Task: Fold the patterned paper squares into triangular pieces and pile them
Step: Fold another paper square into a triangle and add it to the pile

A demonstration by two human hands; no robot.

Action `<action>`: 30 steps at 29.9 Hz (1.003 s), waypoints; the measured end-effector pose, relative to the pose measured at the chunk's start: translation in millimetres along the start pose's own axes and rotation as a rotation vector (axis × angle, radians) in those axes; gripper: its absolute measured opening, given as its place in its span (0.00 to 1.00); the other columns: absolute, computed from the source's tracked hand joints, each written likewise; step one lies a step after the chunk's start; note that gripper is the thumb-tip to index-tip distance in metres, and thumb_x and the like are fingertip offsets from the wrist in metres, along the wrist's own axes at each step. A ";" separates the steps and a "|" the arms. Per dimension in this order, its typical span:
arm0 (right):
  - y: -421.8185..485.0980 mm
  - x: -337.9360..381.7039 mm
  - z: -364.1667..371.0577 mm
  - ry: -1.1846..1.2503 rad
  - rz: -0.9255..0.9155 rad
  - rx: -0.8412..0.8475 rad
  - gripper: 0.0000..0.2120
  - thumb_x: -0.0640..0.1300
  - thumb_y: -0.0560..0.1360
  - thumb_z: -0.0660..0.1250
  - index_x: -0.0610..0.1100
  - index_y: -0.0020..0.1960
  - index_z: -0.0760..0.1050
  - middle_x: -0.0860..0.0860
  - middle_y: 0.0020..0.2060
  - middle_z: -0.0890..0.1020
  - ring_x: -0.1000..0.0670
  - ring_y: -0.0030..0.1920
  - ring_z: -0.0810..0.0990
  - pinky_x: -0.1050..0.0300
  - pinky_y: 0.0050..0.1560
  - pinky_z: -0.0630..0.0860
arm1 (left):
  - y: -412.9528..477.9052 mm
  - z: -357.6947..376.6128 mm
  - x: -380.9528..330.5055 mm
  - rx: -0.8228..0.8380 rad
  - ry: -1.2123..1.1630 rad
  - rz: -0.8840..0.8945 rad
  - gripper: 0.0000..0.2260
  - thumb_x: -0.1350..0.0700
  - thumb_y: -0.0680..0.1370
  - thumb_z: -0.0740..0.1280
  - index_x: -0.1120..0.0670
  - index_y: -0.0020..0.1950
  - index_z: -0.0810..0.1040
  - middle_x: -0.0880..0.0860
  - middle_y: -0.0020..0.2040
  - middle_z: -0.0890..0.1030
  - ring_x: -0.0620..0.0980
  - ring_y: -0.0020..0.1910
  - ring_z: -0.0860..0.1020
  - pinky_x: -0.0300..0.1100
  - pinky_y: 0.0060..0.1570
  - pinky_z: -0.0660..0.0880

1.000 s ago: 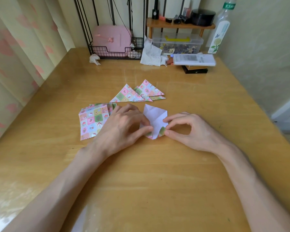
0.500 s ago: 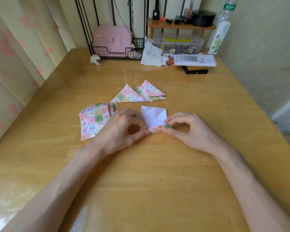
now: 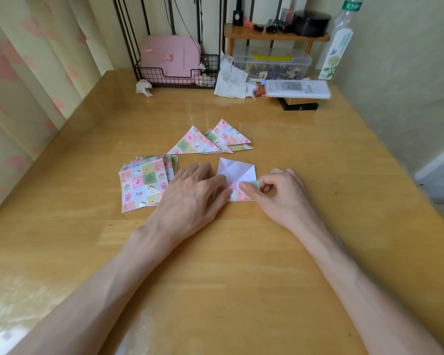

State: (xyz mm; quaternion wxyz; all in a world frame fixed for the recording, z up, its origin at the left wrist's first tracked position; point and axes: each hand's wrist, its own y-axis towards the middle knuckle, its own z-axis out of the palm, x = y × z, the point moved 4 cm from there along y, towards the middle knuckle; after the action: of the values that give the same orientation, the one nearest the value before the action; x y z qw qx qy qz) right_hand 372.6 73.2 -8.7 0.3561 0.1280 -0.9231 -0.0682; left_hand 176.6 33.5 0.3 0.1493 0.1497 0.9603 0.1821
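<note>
1. Patterned paper square (image 3: pixel 235 170) lies white side up near the middle of the wooden table (image 3: pixel 215 278), between two hands. Its near edge is turned up, so a band of print shows.
2. Left hand (image 3: pixel 192 193) rests on the sheet's left part with fingers fairly straight, pressing it down. Right hand (image 3: pixel 280 193) pinches the turned-up right corner between thumb and forefinger, with its other fingers curled in.
3. Judged from the broad white area showing, this sheet is at an early fold and is not yet a triangle. It has yet to join the finished pieces.
4. Just left of the left hand, a stack of unfolded squares (image 3: pixel 141 183) lies print side up, its edges slightly fanned. Several sheets are there, though the exact count cannot be told. These are the work left to do.
5. Beyond the hands, a pile of triangles (image 3: pixel 210 140) holds at least three finished pieces. They overlap loosely and are not squared up. This is the part already done, and it looks like less than half of the job.
6. Along the far edge sit a wire basket (image 3: pixel 177 75) holding a pink case (image 3: pixel 169 57), a crumpled tissue (image 3: pixel 230 80), a clear plastic box (image 3: pixel 272 64) and a bottle (image 3: pixel 338 44). None of these has a part in the folding.
</note>
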 end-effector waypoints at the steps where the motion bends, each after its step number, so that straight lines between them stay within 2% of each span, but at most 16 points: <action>1: 0.6 0.7 0.9 -0.011 -0.003 -0.007 0.25 0.59 0.73 0.74 0.45 0.29 0.68 0.52 0.32 0.73 0.45 0.43 0.72 0.51 0.49 0.71 | 0.1 0.5 -0.9 -0.012 0.008 -0.012 0.16 0.42 0.83 0.60 0.51 0.44 0.76 0.49 0.43 0.72 0.53 0.42 0.70 0.52 0.44 0.72; 4: 2.6 2.3 2.0 -0.031 -0.004 -0.005 0.26 0.57 0.72 0.75 0.49 0.27 0.63 0.53 0.32 0.71 0.45 0.42 0.71 0.50 0.49 0.71 | 0.1 3.1 -0.2 -0.030 -0.012 -0.067 0.18 0.40 0.81 0.61 0.52 0.40 0.75 0.50 0.42 0.72 0.53 0.42 0.71 0.51 0.43 0.73; 11: 3.4 4.2 4.5 -0.113 0.005 -0.023 0.27 0.56 0.73 0.74 0.50 0.27 0.61 0.55 0.31 0.68 0.45 0.42 0.71 0.53 0.46 0.65 | 2.0 2.2 4.7 0.000 -0.086 -0.175 0.19 0.37 0.77 0.68 0.49 0.34 0.76 0.48 0.41 0.73 0.53 0.43 0.75 0.51 0.47 0.75; 14: 3.5 6.0 4.5 -0.136 0.020 -0.010 0.26 0.57 0.74 0.73 0.50 0.27 0.61 0.55 0.32 0.67 0.46 0.44 0.70 0.53 0.47 0.62 | 2.3 1.5 6.5 0.020 -0.093 -0.245 0.19 0.34 0.75 0.68 0.48 0.34 0.77 0.48 0.41 0.74 0.52 0.45 0.76 0.46 0.45 0.72; 19: 3.5 8.8 4.2 -0.160 0.040 -0.001 0.26 0.58 0.75 0.72 0.50 0.27 0.62 0.56 0.32 0.66 0.46 0.44 0.69 0.54 0.47 0.62 | 1.4 0.6 7.9 0.030 -0.098 -0.319 0.17 0.35 0.73 0.72 0.47 0.35 0.78 0.46 0.42 0.74 0.52 0.47 0.76 0.45 0.46 0.69; 26: 3.6 9.5 5.3 -0.197 0.064 0.028 0.25 0.59 0.76 0.70 0.49 0.28 0.63 0.55 0.33 0.66 0.46 0.46 0.68 0.52 0.51 0.65 | 1.0 -2.6 3.6 0.003 0.013 -0.302 0.18 0.34 0.74 0.70 0.47 0.36 0.82 0.46 0.42 0.74 0.54 0.51 0.71 0.48 0.56 0.62; 30: 5.0 10.9 4.6 -0.196 0.087 0.039 0.25 0.59 0.75 0.71 0.49 0.28 0.64 0.55 0.32 0.66 0.46 0.46 0.69 0.52 0.50 0.66 | 1.1 -4.9 2.2 -0.019 0.093 -0.296 0.19 0.32 0.74 0.69 0.46 0.35 0.82 0.44 0.43 0.71 0.55 0.52 0.70 0.47 0.55 0.56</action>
State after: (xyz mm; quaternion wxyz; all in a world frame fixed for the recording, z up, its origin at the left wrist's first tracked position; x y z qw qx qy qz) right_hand 360.8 75.1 -4.0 0.2640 0.0875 -0.9594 -0.0471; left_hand 173.2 33.8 4.6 0.1313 -0.0033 0.9760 0.1739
